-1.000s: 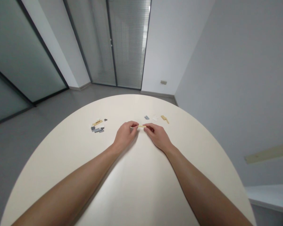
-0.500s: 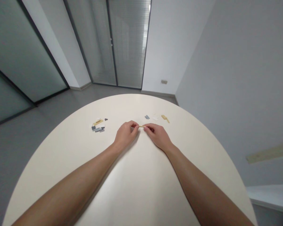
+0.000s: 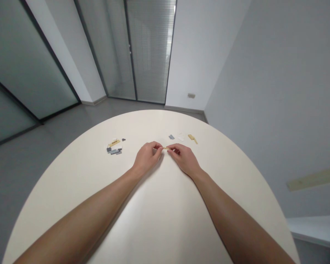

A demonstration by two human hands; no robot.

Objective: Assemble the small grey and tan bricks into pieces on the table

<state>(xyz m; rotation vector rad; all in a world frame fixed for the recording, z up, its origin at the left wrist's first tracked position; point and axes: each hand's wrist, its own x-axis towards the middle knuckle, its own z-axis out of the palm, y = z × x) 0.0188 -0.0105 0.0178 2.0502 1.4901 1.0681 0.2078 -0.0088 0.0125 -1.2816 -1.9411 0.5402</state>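
My left hand and my right hand meet over the middle of a round cream table. Both pinch the ends of a small thin tan piece held between their fingertips just above the tabletop. The fingers of each hand are curled closed around it. Most of the piece is hidden by the fingertips.
A small pile of grey, white and tan flat pieces lies to the left of my hands. Beyond my right hand lie a grey piece, a white piece and a tan piece. Glass doors with blinds stand behind the table.
My hands have drawn slightly closer together, so less of the tan piece shows between the fingertips. Nothing else has moved.
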